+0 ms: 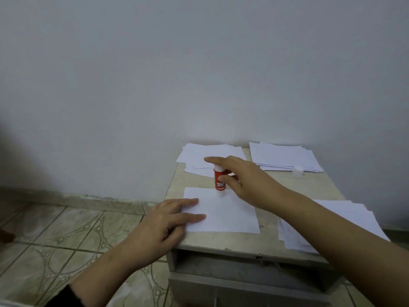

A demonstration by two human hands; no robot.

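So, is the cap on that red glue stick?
No, the cap lies apart from the glue stick, beside the far paper stack.

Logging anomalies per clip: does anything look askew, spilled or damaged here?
Nothing spilled or damaged. The far-left paper stack is fanned unevenly, and the cap of the glue stick lies loose by the far-right stack.

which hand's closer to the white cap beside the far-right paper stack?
Right. The right hand grips the glue stick mid-table, with the white cap a short way off to its right. The left hand presses the sheet at its left edge, farther from the cap.
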